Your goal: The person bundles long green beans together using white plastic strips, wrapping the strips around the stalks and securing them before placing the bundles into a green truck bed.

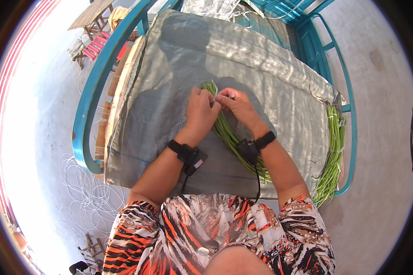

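A bundle of long, thin green stalks (229, 135) lies on the grey woven sheet, its upper end under my fingers and its lower end passing beneath my right forearm. Around that upper end goes a thin white tie (214, 87). My left hand (199, 110) is closed at the left of the tie, thumb and fingers pinched together on it. From the other side, my right hand (241, 107) pinches the tie between thumb and forefinger, with a bit of white showing at its curled fingers. The two hands nearly touch. Black straps with small boxes and cables circle both wrists.
The grey woven sheet (170, 123) covers a platform inside a teal metal frame (89, 101). More tied green stalks (332, 151) hang over its right edge. Tangled white cord (89, 188) lies on the floor at left. A wooden table (91, 14) and a pink-slatted seat (96, 46) stand far left.
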Tool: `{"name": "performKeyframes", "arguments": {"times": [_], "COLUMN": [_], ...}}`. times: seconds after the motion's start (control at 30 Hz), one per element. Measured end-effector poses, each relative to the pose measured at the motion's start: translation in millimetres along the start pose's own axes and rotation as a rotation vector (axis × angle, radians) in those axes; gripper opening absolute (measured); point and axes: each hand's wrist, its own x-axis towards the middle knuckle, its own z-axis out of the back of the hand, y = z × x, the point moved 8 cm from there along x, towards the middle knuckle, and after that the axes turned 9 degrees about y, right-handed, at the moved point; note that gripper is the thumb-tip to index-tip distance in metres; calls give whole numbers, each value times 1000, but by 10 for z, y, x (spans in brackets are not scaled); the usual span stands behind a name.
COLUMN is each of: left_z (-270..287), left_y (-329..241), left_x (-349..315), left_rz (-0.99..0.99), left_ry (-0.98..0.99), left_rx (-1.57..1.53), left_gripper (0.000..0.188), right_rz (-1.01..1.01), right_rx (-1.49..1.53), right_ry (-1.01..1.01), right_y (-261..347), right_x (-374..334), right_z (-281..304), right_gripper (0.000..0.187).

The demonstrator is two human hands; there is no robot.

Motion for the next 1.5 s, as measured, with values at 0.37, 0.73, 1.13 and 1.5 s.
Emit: {"name": "performKeyframes", "arguments": {"times": [0.37, 0.73, 1.13, 1.5], "left_z": [123, 90, 56, 62], "left_y": [-108, -41, -47, -13], "left_x": [-82, -60, -46, -60], "left_rz": [163, 161, 71, 162], "left_ry": [74, 27, 150, 208], "left_rx": [194, 120, 93, 96], "left_gripper": [20, 18, 18, 22], "right_rz": [-37, 5, 83, -122], "right_rx": [-15, 5, -97, 127], "right_ry": [-38, -19, -115, -135], "right_y": [15, -6, 65, -28], "right_x": [-1, 5, 48, -79], "right_z": [2, -14, 133, 167], "right_gripper": [20, 18, 19, 30]}}
